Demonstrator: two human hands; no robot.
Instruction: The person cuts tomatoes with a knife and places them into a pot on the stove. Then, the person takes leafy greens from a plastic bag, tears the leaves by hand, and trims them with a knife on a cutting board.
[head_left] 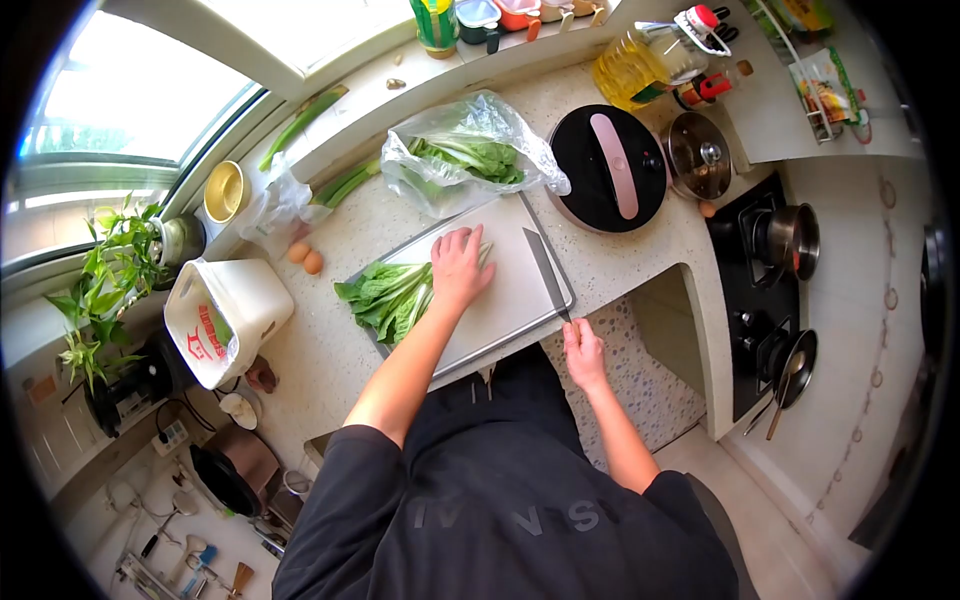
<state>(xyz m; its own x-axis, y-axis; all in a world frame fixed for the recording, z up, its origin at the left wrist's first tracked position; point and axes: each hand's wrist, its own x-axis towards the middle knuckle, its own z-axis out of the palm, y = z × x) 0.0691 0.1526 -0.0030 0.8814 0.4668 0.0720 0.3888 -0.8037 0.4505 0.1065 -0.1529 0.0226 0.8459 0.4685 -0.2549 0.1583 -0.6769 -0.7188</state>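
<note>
On the white cutting board (480, 325) lies a bunch of leafy greens (388, 300), leaves to the left and pale stems to the right. My left hand (461, 268) rests over the stems, its fingers bent and holding the bunch down. A kitchen knife (546, 270) is in my right hand (584, 354), fingers wrapped round its handle at the board's right edge. Its blade points away from me over the board, apart from the greens. Behind the board, a clear plastic bag (430, 187) holds more greens.
A black-lidded cooker (577, 165) stands right of the bag, with an oil bottle (630, 75) behind it. Two eggs (312, 262) and a white bin (262, 295) are on the left. Pans sit on the stove (745, 335) at right.
</note>
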